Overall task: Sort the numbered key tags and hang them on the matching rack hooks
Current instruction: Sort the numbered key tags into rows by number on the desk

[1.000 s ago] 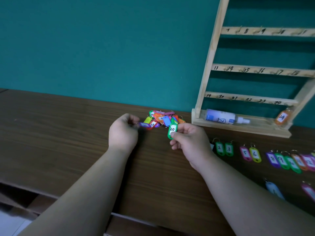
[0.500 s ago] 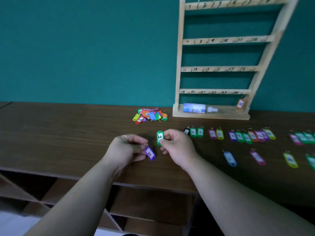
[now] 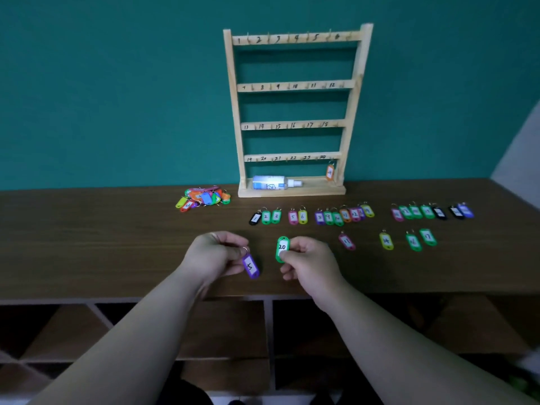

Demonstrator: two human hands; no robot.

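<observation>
One broad desk (image 3: 87, 244), dark wood-grain, before us. Pale wooden rack (image 3: 292, 125) at back, four numbered rails; orange tag (image 3: 330, 172) hangs under 24. Oblong plastic tag rows (image 3: 292, 217) laid flat mid-desk. Glossy unsorted pile (image 3: 203, 197) left of rack. Our left hand (image 3: 214, 254): fingers pinch metal ring, purple tag (image 3: 250, 266) dangling. Our right hand (image 3: 309, 261): fingers pinch green tag 20 (image 3: 282, 249), upright, over desk front.

Numbers on the far-right tags (image 3: 427, 211) and in the pile (image 3: 204, 197) are unreadable.
</observation>
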